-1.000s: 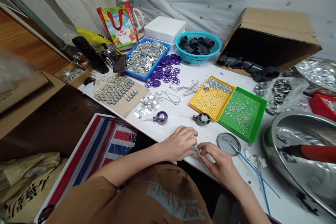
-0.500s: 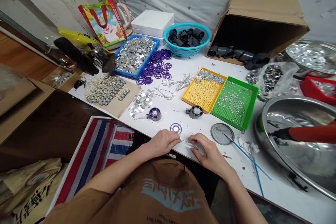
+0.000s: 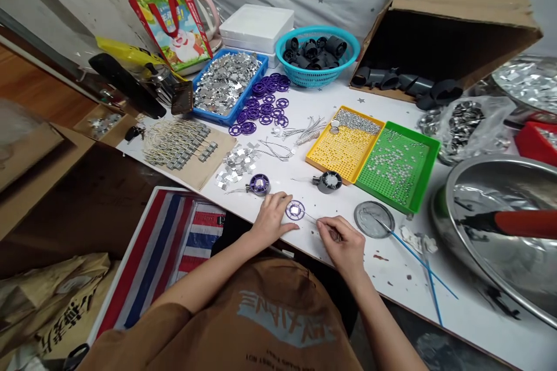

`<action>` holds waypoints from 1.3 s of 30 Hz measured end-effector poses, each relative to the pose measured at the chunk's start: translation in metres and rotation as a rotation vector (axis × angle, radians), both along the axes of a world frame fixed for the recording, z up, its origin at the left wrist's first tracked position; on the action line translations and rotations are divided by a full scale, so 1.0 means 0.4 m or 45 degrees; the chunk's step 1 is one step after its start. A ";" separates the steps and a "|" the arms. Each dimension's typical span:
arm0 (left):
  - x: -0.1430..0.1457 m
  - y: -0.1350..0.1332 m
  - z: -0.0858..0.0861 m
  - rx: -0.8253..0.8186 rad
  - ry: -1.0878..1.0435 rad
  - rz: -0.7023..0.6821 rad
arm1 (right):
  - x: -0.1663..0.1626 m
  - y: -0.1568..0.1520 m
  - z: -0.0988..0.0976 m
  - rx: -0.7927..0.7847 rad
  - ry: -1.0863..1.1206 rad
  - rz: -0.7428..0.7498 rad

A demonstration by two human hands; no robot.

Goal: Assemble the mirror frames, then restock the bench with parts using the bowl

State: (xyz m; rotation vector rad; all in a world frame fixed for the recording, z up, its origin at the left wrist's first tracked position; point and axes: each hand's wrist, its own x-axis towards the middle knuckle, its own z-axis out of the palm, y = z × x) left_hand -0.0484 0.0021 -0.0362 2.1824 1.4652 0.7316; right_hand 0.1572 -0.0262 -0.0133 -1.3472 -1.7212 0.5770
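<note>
The left hand [image 3: 272,219] lies half curled with its fingertips at the edge of a purple plastic ring [image 3: 295,210], though it is unclear whether they press on it or only sit beside it. The ring lies flat near the front edge of the white tabletop [image 3: 391,264], with a small silver square [image 3: 295,210] at its centre. The right hand [image 3: 343,242] pinches a thin wire [image 3: 315,221], its fingers closed, and the wire's tip points toward the ring. A slip of the wire could knock the silver square out of place or push the ring away. A careless left wrist could also nudge the assembled purple spool [image 3: 260,184] just beyond it or the loose silver squares [image 3: 237,165].
</note>
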 end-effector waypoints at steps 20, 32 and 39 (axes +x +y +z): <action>0.023 -0.005 0.007 0.148 0.119 0.023 | -0.027 -0.039 0.039 0.219 -0.600 0.235; 0.015 -0.019 0.031 0.089 0.177 -0.172 | -0.025 -0.006 0.070 0.192 -0.737 0.197; 0.018 -0.019 0.042 0.040 0.165 -0.211 | -0.029 -0.010 0.069 0.184 -0.756 0.184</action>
